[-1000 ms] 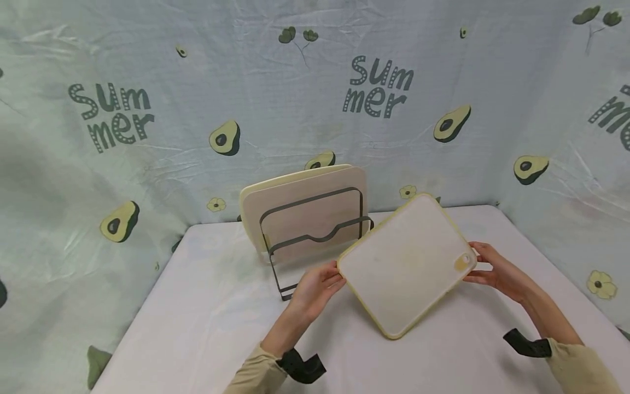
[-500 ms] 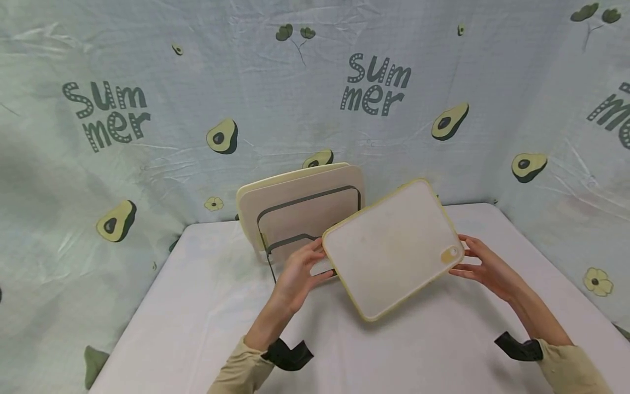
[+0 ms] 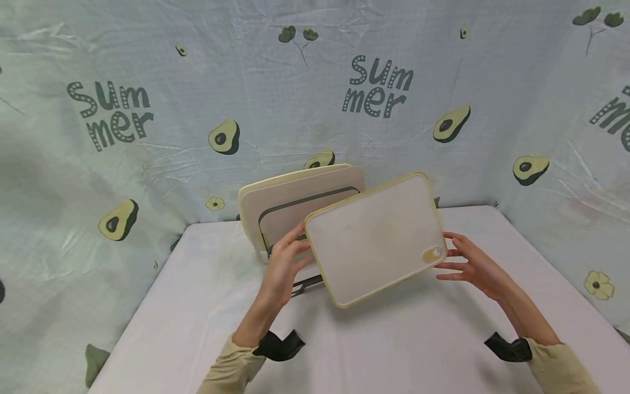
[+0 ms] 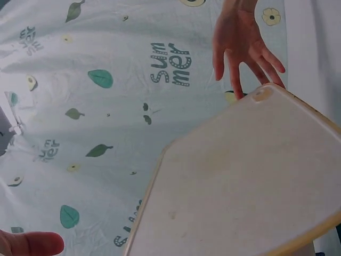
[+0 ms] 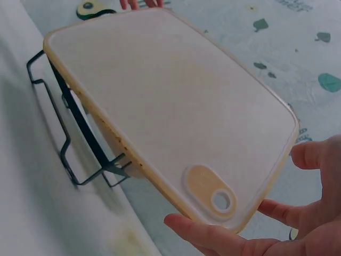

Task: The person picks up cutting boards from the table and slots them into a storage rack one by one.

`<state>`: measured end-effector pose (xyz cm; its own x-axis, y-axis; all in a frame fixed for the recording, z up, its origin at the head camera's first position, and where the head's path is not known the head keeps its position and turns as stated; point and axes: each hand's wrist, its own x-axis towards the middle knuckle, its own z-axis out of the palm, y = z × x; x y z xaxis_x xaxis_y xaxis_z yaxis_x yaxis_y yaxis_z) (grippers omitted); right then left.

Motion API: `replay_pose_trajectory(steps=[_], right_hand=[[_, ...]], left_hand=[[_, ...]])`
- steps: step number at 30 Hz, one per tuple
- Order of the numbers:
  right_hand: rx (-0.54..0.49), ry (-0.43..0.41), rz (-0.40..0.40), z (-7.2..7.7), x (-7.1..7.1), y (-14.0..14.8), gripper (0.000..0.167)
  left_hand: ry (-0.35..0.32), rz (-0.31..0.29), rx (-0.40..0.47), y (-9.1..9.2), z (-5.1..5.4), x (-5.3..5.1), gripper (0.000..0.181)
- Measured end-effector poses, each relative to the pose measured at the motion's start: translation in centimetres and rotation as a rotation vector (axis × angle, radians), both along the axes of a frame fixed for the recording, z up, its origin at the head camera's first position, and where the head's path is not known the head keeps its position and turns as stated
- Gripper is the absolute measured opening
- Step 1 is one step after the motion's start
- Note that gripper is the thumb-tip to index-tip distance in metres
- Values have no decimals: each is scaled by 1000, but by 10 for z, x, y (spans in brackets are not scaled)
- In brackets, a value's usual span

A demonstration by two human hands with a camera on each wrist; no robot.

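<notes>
A white cutting board (image 3: 376, 241) with a yellow rim is tilted in the air between my hands, above the table. My left hand (image 3: 280, 273) holds its left edge near the upper left corner. At the lower right corner, beside the yellow patch with a hole, my right hand (image 3: 479, 268) holds the board with spread fingertips. In the right wrist view, the right hand's fingers (image 5: 306, 154) lie around that corner. The left thumb (image 4: 37, 244) shows apart from the board in the left wrist view; the other left fingertips are hidden there.
Behind the held board stands a dark wire rack (image 3: 307, 282), partly covered by it. More boards (image 3: 315, 183) lean upright in the rack. The white table (image 3: 211, 284) ends at a patterned cloth backdrop (image 3: 305, 98) with avocado prints.
Both hands have carried the cutting board left and upward, turning it nearer to level. It now covers more of the rack. The rack and its boards have not moved.
</notes>
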<state>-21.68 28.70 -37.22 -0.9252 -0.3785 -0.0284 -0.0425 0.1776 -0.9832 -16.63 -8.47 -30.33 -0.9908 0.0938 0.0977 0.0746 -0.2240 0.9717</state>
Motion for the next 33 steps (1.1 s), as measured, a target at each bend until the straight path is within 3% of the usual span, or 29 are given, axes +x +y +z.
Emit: replay_pose_trajectory(steps=[7, 15, 28, 33], right_hand=[[-70, -8, 29, 11, 1, -21, 46], [-121, 16, 68, 24, -6, -50, 49], [-142, 12, 68, 47, -27, -85, 55], [-134, 23, 58, 56, -34, -94, 56]], left_hand=[[68, 88, 2, -11, 11, -2, 46], [152, 173, -40, -28, 32, -4, 49], [128, 241, -122, -56, 72, -8, 49], [171, 260, -141, -61, 84, -9, 48]])
